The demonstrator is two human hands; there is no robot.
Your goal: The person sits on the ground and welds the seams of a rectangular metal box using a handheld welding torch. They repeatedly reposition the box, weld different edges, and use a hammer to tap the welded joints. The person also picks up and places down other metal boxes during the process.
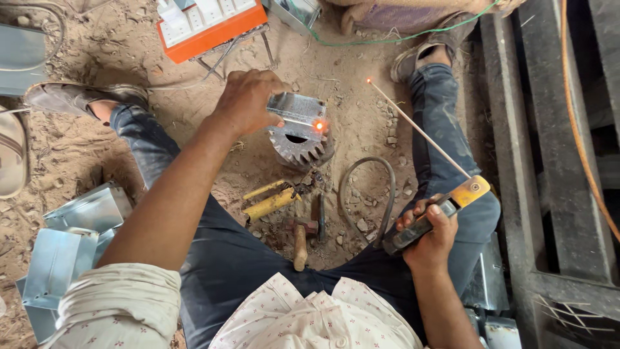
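Sandy dirt floor (pixel 97 52), person seated legs apart. Right hand (pixel 429 236), fingers wrapped round electrode holder (pixel 439 213); welding rod (pixel 420 129) angles up-left, tip glowing. Farther out, left hand (pixel 248 100), fingers clamped on bent metal piece (pixel 297 108) resting atop gear (pixel 300 145); 1 orange hot spot at their joint.

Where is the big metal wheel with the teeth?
In the head view, the toothed gear sits on the sandy ground near the middle, between the person's knees, under the metal piece held by the left hand.

Grey toothed gear (pixel 298 143), glowing orange spot, yellow-tipped electrode holder (pixel 434 215), orange box (pixel 210 26), white floral shirt (pixel 310 317)
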